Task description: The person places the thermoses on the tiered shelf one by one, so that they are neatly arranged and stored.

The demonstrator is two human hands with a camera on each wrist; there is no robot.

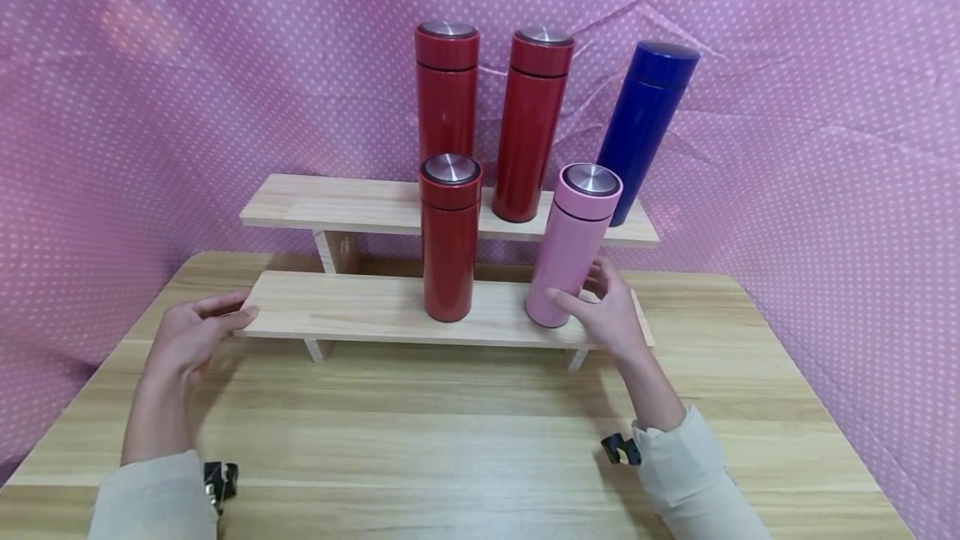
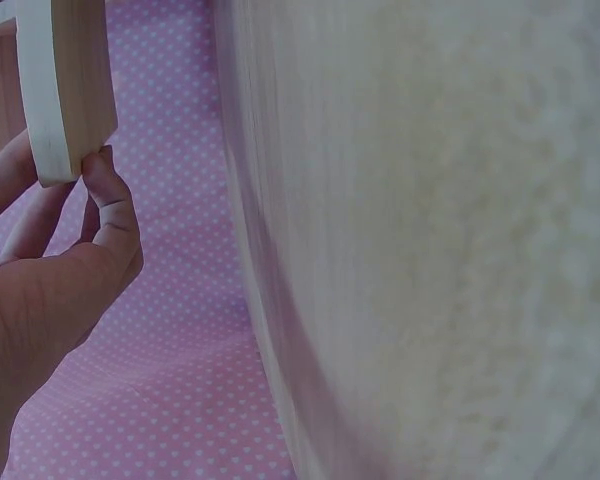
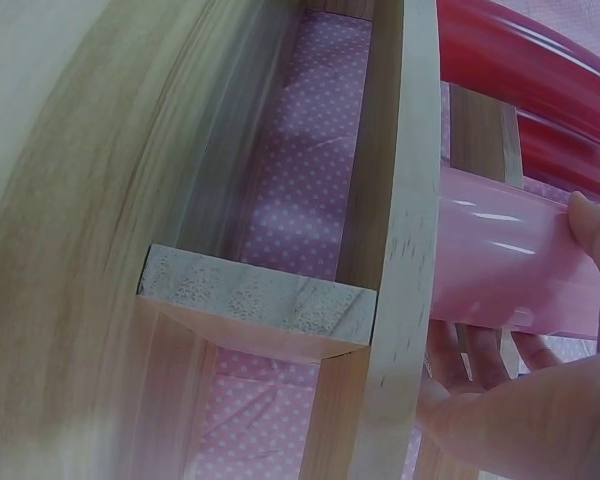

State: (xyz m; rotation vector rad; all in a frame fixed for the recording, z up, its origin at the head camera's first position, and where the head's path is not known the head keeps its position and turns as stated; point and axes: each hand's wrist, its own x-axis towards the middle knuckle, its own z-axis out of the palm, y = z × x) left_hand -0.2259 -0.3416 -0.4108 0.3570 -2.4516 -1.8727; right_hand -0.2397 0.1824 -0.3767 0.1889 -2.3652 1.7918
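A two-tier wooden shelf (image 1: 337,307) stands on the table. Thumb and fingers of my left hand (image 1: 191,332) pinch the left end of its lower board, seen closer as the board end (image 2: 80,90) in the left wrist view. Around the lower part of a pink thermos (image 1: 573,232) with a steel-topped lid, my right hand (image 1: 609,315) is curled. This thermos stands on the lower board's right part, tilted in the head view. To its left a red thermos (image 1: 450,257) stands on the same board. The right wrist view shows the pink thermos (image 3: 510,250) between thumb and fingers.
On the upper board (image 1: 337,200) stand two more red thermoses, one at the middle (image 1: 447,98) and one beside it (image 1: 534,123), plus a blue thermos (image 1: 649,123) at the right end. Polka-dot pink cloth (image 1: 825,148) hangs behind and beside the wooden table (image 1: 420,440).
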